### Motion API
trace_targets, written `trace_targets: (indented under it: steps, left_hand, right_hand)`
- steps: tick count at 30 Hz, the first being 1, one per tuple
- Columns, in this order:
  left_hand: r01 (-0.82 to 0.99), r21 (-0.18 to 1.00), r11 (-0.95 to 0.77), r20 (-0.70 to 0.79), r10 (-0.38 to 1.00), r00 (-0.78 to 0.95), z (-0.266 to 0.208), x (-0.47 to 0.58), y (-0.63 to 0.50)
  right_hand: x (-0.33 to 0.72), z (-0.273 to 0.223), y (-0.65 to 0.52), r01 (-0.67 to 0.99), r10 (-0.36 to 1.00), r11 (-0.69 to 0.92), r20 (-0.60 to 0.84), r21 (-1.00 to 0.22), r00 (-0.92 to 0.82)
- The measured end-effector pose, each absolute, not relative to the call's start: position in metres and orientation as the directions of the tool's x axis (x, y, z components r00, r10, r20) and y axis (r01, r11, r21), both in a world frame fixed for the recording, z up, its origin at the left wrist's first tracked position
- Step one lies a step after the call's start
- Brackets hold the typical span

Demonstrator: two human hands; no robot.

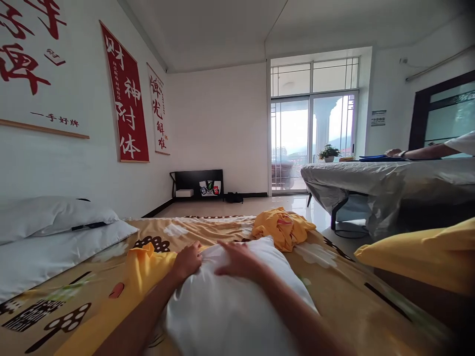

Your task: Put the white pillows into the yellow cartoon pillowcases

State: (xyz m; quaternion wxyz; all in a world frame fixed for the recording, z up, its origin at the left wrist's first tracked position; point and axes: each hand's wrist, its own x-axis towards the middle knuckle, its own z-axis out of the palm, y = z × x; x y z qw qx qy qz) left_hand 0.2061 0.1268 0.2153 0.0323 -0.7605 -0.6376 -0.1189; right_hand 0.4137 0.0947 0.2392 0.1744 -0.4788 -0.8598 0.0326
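Observation:
A white pillow (230, 311) lies in front of me on the bed, its far corners pointing away. My left hand (188, 261) is closed at the pillow's far left corner, with fingers curled; their tips are partly hidden. Beside and beneath that hand spreads a yellow cloth (146, 267), running back along my left forearm. My right hand (239, 262) rests on top of the pillow with its fingers stretched and apart. Beyond the pillow, to the right, sits a crumpled yellow cloth (284, 227) with a pinkish-orange patch.
A patterned brown sheet (334, 291) covers the bed. White pillows (55, 247) lie at the left. Yellow fabric (426, 254) bulges at the right edge. Behind it stands a plastic-covered table (371, 173), where another person's arm (426, 151) rests. A black bench (196, 183) is by the far wall.

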Motion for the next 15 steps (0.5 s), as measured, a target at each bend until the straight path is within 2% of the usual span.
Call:
trace_targets:
  steps: [1,3,5,11,15]
  left_hand:
    - [0.982,0.071,-0.174,0.23,0.961,0.153,0.216,0.202,0.126]
    - [0.988,0.005,-0.157,0.24,0.959,0.151,0.214,0.196,0.124]
    - [0.985,-0.044,-0.166,0.255,0.952,0.172,0.213,0.198,0.12]
    - [0.937,-0.104,-0.332,0.302,0.887,0.348,0.248,0.244,0.107]
    - [0.916,-0.077,-0.394,0.33,0.857,0.396,0.278,0.27,0.085]
  right_hand:
    - [0.402,0.216,0.102,0.824,0.843,0.535,0.184,-0.188,-0.505]
    - [0.384,0.177,0.106,0.814,0.831,0.554,0.178,-0.175,-0.527]
    - [0.375,0.158,0.099,0.795,0.805,0.586,0.22,-0.156,-0.551]
    - [0.373,0.186,0.061,0.776,0.742,0.626,0.364,-0.077,-0.563]
    - [0.363,0.206,0.055,0.795,0.709,0.594,0.548,-0.125,-0.444]
